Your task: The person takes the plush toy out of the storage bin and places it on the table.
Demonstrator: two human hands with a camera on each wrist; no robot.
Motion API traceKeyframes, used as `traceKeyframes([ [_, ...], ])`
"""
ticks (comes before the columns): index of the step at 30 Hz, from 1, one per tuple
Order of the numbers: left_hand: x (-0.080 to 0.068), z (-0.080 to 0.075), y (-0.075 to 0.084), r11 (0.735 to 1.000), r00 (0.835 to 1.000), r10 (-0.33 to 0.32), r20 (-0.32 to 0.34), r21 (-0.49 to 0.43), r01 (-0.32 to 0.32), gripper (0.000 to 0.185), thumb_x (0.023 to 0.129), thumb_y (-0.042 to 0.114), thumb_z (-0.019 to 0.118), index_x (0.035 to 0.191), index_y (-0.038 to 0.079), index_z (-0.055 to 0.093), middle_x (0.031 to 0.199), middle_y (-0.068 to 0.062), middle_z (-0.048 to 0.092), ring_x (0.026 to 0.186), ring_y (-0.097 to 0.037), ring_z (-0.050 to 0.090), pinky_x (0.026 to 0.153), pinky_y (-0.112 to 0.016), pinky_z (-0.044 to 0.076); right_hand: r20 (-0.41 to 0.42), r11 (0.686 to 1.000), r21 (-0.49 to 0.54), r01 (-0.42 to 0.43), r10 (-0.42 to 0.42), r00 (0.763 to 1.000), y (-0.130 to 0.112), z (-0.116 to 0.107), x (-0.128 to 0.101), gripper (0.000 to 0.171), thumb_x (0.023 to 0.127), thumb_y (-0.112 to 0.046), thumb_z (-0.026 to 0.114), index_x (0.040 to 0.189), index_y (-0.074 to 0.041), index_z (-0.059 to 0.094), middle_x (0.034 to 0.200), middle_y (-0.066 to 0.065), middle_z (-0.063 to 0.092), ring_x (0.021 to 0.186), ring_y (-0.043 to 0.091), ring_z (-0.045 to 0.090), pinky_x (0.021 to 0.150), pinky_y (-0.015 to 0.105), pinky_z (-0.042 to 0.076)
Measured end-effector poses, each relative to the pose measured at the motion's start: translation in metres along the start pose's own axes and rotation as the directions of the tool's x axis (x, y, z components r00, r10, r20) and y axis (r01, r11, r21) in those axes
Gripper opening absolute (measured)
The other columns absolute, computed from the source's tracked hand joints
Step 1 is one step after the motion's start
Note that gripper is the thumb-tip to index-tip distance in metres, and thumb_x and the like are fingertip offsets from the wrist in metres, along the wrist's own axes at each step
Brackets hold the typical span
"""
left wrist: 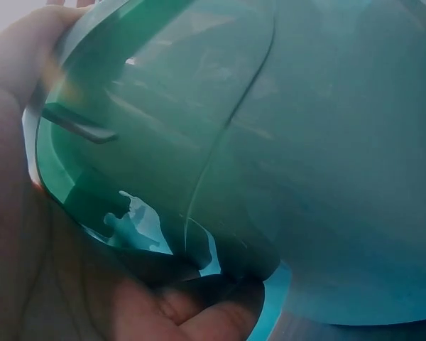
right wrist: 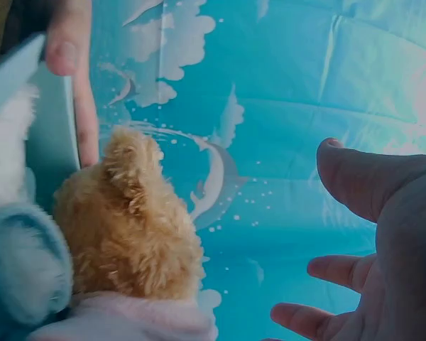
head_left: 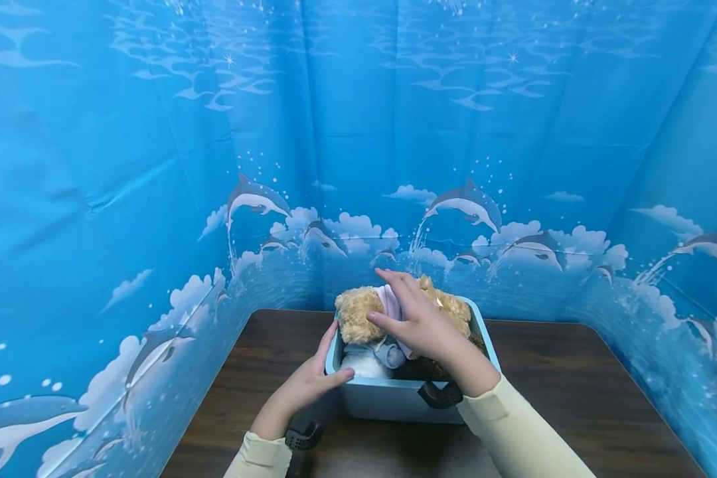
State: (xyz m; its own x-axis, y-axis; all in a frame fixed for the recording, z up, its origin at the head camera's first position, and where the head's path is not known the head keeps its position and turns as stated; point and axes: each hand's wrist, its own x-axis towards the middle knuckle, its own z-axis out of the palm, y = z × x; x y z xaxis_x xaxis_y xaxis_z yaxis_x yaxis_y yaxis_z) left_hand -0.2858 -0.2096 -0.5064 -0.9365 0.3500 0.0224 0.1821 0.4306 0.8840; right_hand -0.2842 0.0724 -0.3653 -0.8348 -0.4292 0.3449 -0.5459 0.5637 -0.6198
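A light blue bin (head_left: 394,400) stands on a dark wooden table (head_left: 573,385) and is full of plush toys. A tan teddy bear (head_left: 357,317) in a pink garment (head_left: 390,303) lies on top, beside a white and blue plush (head_left: 372,358). My left hand (head_left: 318,372) grips the bin's near left corner, thumb over the rim, fingers along the side wall (left wrist: 326,142). My right hand (head_left: 412,313) is spread with straight fingers just over the bear. In the right wrist view a gap shows between the palm (right wrist: 394,234) and the bear's head (right wrist: 128,227).
A blue curtain printed with dolphins and clouds (head_left: 358,133) closes in the table at the back and on both sides. Bare tabletop lies left and right of the bin. Something dark brown (head_left: 433,366) sits in the bin's right half.
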Motion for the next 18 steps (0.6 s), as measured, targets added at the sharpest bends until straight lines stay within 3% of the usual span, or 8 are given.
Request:
traceKeyframes([
  [6,0.001,-0.003,0.001,1.000,1.000,0.000,0.010,-0.004,0.000,0.108,0.099,0.060,0.071,0.174,0.044,-0.004,0.186,-0.009,0.006,0.166,-0.048,0.024,0.124,-0.077,0.031,0.087,0.999,0.030,-0.018,0.015,0.996,-0.005,0.002,0.028,0.081,0.104,-0.057,0.068,0.172,-0.038,0.029,0.167,0.005,0.040,0.147,0.034,0.053,0.117,0.065,0.049],
  [12,-0.001,-0.002,-0.001,0.999,1.000,-0.004,0.020,-0.032,0.004,0.109,0.098,0.059,0.072,0.175,0.042,-0.003,0.185,-0.008,0.008,0.165,-0.046,0.027,0.124,-0.076,0.033,0.188,0.998,0.029,-0.058,0.052,0.981,-0.007,0.010,0.042,0.085,0.102,-0.055,0.073,0.172,-0.039,0.028,0.166,0.006,0.039,0.137,0.031,0.057,0.111,0.058,0.053],
  [15,-0.002,-0.002,-0.001,0.999,1.000,0.000,0.021,-0.032,0.001,0.109,0.098,0.059,0.072,0.175,0.041,-0.003,0.185,-0.009,0.008,0.165,-0.047,0.028,0.124,-0.076,0.034,0.219,0.998,-0.012,-0.055,0.056,0.974,-0.006,0.015,0.045,0.087,0.099,-0.055,0.077,0.171,-0.044,0.030,0.168,0.007,0.039,0.138,0.031,0.054,0.110,0.057,0.054],
  [18,-0.001,-0.001,0.000,1.000,1.000,0.006,0.024,-0.023,-0.005,0.108,0.099,0.057,0.072,0.175,0.042,-0.003,0.185,-0.009,0.010,0.163,-0.046,0.031,0.123,-0.075,0.036,0.254,0.994,-0.112,-0.005,0.033,0.967,-0.002,0.020,0.046,0.084,0.095,-0.058,0.080,0.167,-0.045,0.040,0.169,0.010,0.040,0.143,0.035,0.049,0.118,0.062,0.044],
])
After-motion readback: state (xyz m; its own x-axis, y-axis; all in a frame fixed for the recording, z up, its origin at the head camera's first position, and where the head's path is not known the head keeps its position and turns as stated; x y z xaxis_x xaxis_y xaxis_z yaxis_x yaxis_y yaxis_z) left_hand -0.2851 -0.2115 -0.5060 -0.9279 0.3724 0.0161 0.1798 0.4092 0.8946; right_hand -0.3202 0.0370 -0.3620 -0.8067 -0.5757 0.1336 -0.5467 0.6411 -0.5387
